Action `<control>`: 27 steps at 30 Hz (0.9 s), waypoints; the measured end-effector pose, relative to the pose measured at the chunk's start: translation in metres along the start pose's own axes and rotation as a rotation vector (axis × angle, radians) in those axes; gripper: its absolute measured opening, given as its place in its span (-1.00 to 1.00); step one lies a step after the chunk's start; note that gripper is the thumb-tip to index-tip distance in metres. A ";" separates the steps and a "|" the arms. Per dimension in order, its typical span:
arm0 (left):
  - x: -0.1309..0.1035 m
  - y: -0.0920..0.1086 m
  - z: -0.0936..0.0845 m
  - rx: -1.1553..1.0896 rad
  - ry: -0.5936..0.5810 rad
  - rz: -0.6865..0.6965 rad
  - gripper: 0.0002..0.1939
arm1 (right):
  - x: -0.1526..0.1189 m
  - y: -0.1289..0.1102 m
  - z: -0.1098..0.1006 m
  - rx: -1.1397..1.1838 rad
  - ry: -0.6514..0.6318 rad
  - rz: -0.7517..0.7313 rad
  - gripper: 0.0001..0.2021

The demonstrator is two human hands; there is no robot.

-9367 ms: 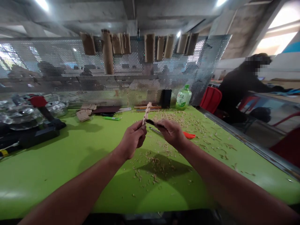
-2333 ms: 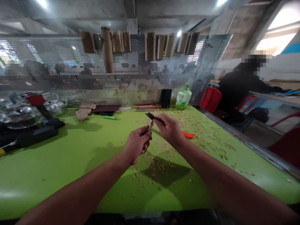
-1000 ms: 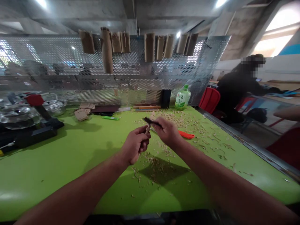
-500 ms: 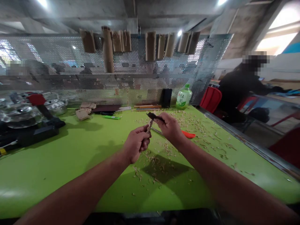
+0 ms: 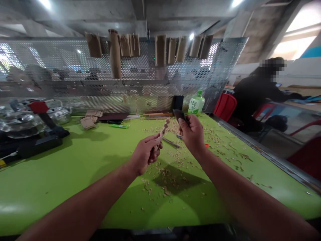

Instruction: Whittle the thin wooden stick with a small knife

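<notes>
Left hand (image 5: 146,154): closed around the lower end of a slim pale wooden piece (image 5: 163,131), which rises tilted up and away above the green worktop (image 5: 62,174); its edge looks notched, detail too fine to read. Right hand (image 5: 192,134): gripped shut on a dark-bladed knife (image 5: 179,114), held apart from the wood, just to its right, blade not touching. Wood shavings (image 5: 165,172): scattered thickly beneath and beyond both hands, thinning toward the worktop's right rim. Judged state of work: a good deal of carving is done, to go by the shavings and the shaped outline; the part inside the left fist is hidden, so how much is left cannot be told. Also on the worktop: a thin metal tool (image 5: 171,142) lying flat just behind the hands; an orange item (image 5: 206,145) mostly hidden by the right hand; a green bottle (image 5: 195,103) and a black box (image 5: 178,101) against the perforated metal screen (image 5: 62,67); a green marker (image 5: 119,126); a black clamp device with red knob (image 5: 40,129) at far left. Brown wooden slats (image 5: 160,50) hang on the screen. Another person (image 5: 258,93) sits well apart at right.
</notes>
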State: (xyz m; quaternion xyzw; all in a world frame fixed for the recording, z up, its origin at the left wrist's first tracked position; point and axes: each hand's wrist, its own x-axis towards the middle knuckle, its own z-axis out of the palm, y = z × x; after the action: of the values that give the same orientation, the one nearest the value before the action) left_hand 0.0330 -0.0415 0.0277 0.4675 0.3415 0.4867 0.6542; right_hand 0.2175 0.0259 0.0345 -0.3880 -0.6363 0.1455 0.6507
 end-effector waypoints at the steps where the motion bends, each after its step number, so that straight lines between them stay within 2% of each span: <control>1: 0.000 0.000 0.000 -0.006 -0.003 -0.005 -0.74 | 0.000 0.001 0.000 0.049 -0.001 0.025 -0.83; 6: 0.000 0.001 -0.001 -0.053 -0.018 -0.015 -0.65 | -0.005 -0.004 0.002 0.137 -0.084 0.049 -0.85; 15: -0.001 -0.003 0.003 0.043 0.000 -0.013 -0.72 | -0.016 -0.017 0.006 -0.197 -0.237 -0.233 -0.88; 21: 0.002 -0.002 0.003 0.071 0.091 0.074 -0.73 | -0.024 -0.015 0.009 -0.210 -0.414 -0.270 -0.84; 23: 0.004 -0.003 0.001 0.084 0.131 0.097 -0.72 | -0.023 -0.017 0.008 -0.169 -0.364 -0.230 -0.85; 27: 0.004 -0.006 0.000 0.085 0.126 0.088 -0.69 | -0.017 -0.018 0.004 -0.060 -0.164 -0.091 -0.84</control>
State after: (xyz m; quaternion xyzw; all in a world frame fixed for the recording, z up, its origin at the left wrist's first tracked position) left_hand 0.0362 -0.0379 0.0221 0.4780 0.3814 0.5284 0.5889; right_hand 0.2057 0.0033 0.0341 -0.3650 -0.7084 0.1281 0.5904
